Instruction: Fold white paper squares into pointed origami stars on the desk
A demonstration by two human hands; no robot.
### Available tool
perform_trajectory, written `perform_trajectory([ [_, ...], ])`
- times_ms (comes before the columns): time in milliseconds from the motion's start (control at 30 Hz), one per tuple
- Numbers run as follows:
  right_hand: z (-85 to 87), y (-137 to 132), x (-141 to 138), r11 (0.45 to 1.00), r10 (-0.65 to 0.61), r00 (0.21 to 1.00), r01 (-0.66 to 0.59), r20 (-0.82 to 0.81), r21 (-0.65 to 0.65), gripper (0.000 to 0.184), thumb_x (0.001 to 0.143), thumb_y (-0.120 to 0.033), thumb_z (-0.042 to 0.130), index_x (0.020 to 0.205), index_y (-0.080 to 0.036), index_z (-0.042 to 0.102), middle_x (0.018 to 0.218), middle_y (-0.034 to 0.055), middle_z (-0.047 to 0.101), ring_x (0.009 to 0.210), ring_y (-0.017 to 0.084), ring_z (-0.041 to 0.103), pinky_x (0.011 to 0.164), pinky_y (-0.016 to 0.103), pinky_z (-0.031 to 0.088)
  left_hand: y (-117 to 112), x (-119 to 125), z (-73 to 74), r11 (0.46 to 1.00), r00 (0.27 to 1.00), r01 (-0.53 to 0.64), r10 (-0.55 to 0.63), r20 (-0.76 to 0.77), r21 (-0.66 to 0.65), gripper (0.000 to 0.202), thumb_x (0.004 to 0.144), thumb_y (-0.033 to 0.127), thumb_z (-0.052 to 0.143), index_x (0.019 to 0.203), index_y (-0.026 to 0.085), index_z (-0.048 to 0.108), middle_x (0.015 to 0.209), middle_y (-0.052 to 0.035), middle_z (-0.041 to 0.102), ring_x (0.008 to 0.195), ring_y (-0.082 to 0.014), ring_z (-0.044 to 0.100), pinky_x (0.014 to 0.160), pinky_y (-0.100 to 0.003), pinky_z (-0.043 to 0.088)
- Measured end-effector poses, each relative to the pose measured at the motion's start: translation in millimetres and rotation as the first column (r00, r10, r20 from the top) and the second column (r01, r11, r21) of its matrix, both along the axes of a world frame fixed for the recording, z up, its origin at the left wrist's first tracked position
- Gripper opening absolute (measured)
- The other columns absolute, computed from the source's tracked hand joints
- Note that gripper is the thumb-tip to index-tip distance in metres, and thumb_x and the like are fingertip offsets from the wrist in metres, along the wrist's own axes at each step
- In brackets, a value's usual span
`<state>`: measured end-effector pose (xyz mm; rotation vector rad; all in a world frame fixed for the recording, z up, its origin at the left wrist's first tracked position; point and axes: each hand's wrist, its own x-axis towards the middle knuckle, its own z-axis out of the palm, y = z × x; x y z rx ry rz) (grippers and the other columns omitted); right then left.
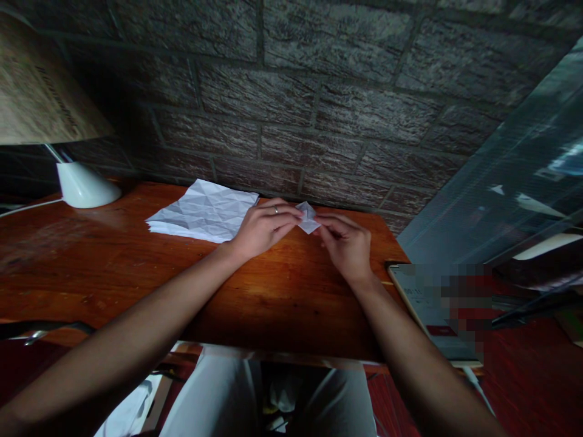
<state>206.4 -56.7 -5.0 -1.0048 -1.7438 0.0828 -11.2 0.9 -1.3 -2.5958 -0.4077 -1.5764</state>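
A small piece of folded white paper [308, 223], roughly diamond-shaped with creases, is held between both hands just above the far part of the wooden table. My left hand [266, 226], with a ring on one finger, pinches its left edge. On the opposite edge, the thumb and fingers of my right hand [347, 244] close on the paper. Left of my left hand lies a stack of creased white sheets [203, 209], its top sheet covered in fold lines.
A lamp with a white base [86, 184] stands at the left of the wooden table [282, 303]. A dark brick wall [291, 91] rises behind. At the right, a flat device with a screen [419, 303] sits beside the table edge, near a translucent panel [492, 176].
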Motion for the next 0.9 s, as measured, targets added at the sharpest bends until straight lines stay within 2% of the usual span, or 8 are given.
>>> perform_trajectory([
  [67,-0.3,-1.2,-1.8,1.0,-0.006,1.0,0.006,-0.013,0.02,0.022,0.098,-0.02,0.064,0.106,-0.027,0.083,0.113,0.0054,0.082,0.082,0.019,0.079,0.069,0.032,0.068,-1.7,-0.7,-0.3,0.999,0.999,-0.036,0.037,0.009,-0.017,0.013,0.099,0.022,0.067,0.094,0.02,0.078,0.106,-0.0066,0.083,0.096,-0.0175,0.079,0.088,-0.03,0.062],
  [200,3.3,-3.2,-2.3,0.996,-0.018,0.999,0.014,0.046,0.092,0.022,0.096,-0.018,0.066,0.108,-0.027,0.083,0.114,0.005,0.083,0.101,0.022,0.08,0.091,0.038,0.067,-3.9,0.1,-4.4,0.995,0.999,-0.029,0.031,0.017,-0.1,0.017,0.102,0.018,0.061,0.099,0.019,0.077,0.11,-0.0076,0.083,0.098,-0.0161,0.08,0.089,-0.026,0.063],
  [267,5.5,-3.7,-1.9,0.994,-0.007,0.997,-0.001,0.072,0.109,0.023,0.096,-0.018,0.067,0.11,-0.027,0.082,0.116,0.005,0.083,0.104,0.022,0.08,0.095,0.039,0.066,-4.3,1.5,-6.8,0.991,0.999,-0.027,0.03,0.02,-0.128,0.016,0.101,0.017,0.061,0.099,0.019,0.077,0.113,-0.0077,0.083,0.099,-0.0171,0.081,0.09,-0.026,0.064],
  [400,7.8,-3.7,-1.6,0.99,0.019,0.994,-0.035,0.11,0.138,0.021,0.096,-0.019,0.069,0.11,-0.026,0.083,0.116,0.0057,0.083,0.104,0.022,0.08,0.098,0.037,0.065,-4.4,3.7,-8.4,0.993,0.998,-0.03,0.036,0.051,-0.118,0.013,0.098,0.014,0.064,0.1,0.019,0.076,0.112,-0.0068,0.083,0.1,-0.0183,0.081,0.092,-0.028,0.065],
  [600,7.5,-3.6,-0.5,0.99,0.027,0.992,-0.043,0.123,0.132,0.019,0.095,-0.02,0.071,0.108,-0.026,0.084,0.115,0.0049,0.083,0.102,0.022,0.081,0.097,0.036,0.065,-4.7,3.5,-5.6,0.997,0.997,0.031,-0.025,0.08,-0.075,0.014,0.095,0.013,0.07,0.105,0.018,0.079,0.111,-0.0079,0.083,0.104,-0.0184,0.081,0.095,-0.027,0.064],
  [900,9.8,-6.0,-1.1,0.998,0.028,0.995,-0.032,0.1,0.047,0.021,0.096,-0.022,0.071,0.11,-0.031,0.084,0.118,0.0027,0.082,0.106,0.023,0.08,0.101,0.041,0.064,-5.2,2.4,-5.3,0.993,0.997,0.017,-0.007,0.083,-0.118,0.013,0.095,0.018,0.072,0.104,0.022,0.081,0.12,-0.0072,0.082,0.108,-0.0199,0.08,0.097,-0.031,0.065],
])
